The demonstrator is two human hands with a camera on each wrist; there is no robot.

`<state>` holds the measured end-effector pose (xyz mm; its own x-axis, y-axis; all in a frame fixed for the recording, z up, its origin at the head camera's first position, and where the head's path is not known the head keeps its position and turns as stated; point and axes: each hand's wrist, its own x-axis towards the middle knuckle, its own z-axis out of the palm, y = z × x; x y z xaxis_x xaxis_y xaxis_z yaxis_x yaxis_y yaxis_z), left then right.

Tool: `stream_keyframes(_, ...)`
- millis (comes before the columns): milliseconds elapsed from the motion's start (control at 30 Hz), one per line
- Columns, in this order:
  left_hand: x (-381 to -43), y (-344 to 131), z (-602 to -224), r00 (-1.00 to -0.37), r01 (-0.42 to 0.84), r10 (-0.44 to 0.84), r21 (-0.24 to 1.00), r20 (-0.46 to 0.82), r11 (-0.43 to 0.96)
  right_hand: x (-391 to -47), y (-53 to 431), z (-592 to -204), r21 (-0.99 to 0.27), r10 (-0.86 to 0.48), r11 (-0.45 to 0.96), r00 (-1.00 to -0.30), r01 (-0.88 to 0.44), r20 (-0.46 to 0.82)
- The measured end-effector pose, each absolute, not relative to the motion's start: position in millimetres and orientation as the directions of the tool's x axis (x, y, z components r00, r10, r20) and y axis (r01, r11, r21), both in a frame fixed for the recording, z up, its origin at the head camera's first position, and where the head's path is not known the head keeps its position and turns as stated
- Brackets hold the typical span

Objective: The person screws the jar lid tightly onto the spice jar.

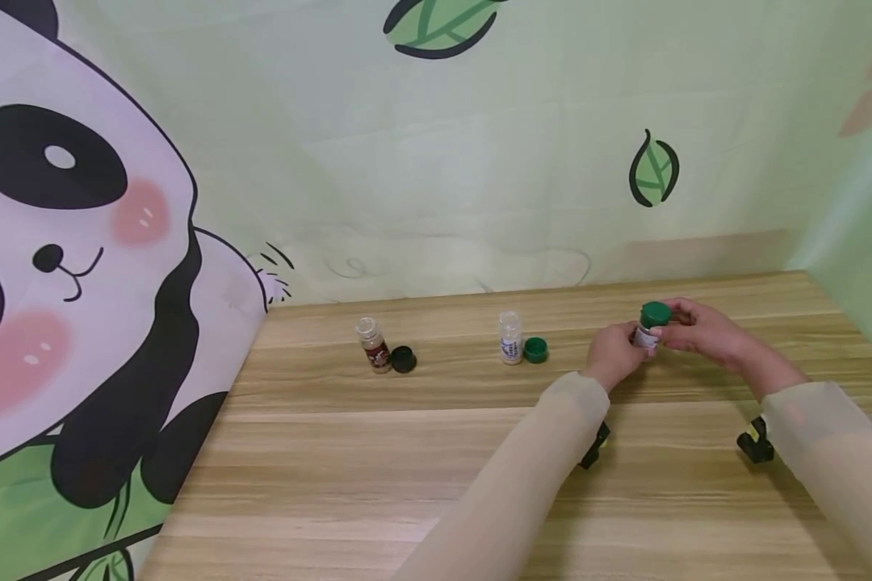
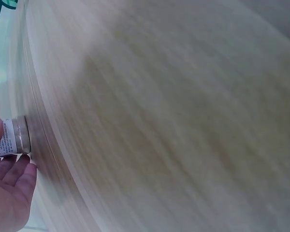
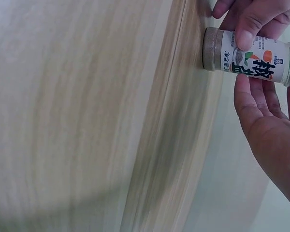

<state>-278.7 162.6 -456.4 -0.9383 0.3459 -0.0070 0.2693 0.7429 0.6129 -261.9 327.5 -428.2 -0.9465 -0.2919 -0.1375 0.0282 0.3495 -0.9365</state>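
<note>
A seasoning bottle (image 1: 647, 336) with a green cap (image 1: 656, 314) and a white printed label is tilted slightly between both hands. My left hand (image 1: 614, 355) grips its lower part, thumb across the label (image 3: 268, 60) in the right wrist view. From the other side my right hand (image 1: 705, 329) holds it, thumb near the cap and fingers against the bottle. Brown contents show near its base (image 3: 211, 48). Whether the base touches the table is hard to tell. To the left, an uncapped clear bottle (image 1: 510, 343) with blue lettering stands beside a green cap (image 1: 535, 349).
Farther left on the wooden table (image 1: 334, 476), an uncapped bottle (image 1: 375, 351) with a dark red label stands beside a black cap (image 1: 403, 359). A panda-and-leaf backdrop (image 1: 421, 177) rises behind the table. Black wrist devices (image 1: 756, 440) show beneath the sleeves.
</note>
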Motion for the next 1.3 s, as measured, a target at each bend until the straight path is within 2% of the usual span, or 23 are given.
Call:
stream_keyframes(233,-278.6,159.6,-457.5,-0.929,0.274,0.369,0.648,-0.011,0.71,-262.6,328.2,-426.6,-0.934,-0.306,0.355,-0.941,0.031,-0.148)
stream_keyframes(433,-278.3,155.2,-451.4,-0.929,0.281,0.371,0.612,-0.021,0.739,-264.4,324.7,-424.7,-0.925,-0.294,0.378,-0.942,0.043,-0.164)
stream_keyframes(633,-277.5,150.0,-449.1,-0.935,0.215,0.345,0.635,-0.087,0.742,-265.2,324.0,-425.7,-0.915,-0.3,0.402,-0.94,0.028,-0.16)
stream_keyframes(933,-271.1,142.4,-443.0,-0.938,0.197,0.331,0.634,-0.099,0.748,-262.4,324.7,-423.8,-0.82,-0.288,0.572,-0.937,-0.001,-0.199)
stream_keyframes(1100,-268.0,136.7,-436.3,-0.934,0.238,0.35,0.616,-0.066,0.751,-260.8,326.3,-421.8,-0.84,-0.288,0.542,-0.933,0.026,-0.214)
stream_keyframes(1300,-262.8,124.2,-423.3,-0.937,0.226,0.344,0.634,-0.067,0.739,-255.5,330.8,-416.2,-0.828,-0.269,0.558,-0.934,0.049,-0.237)
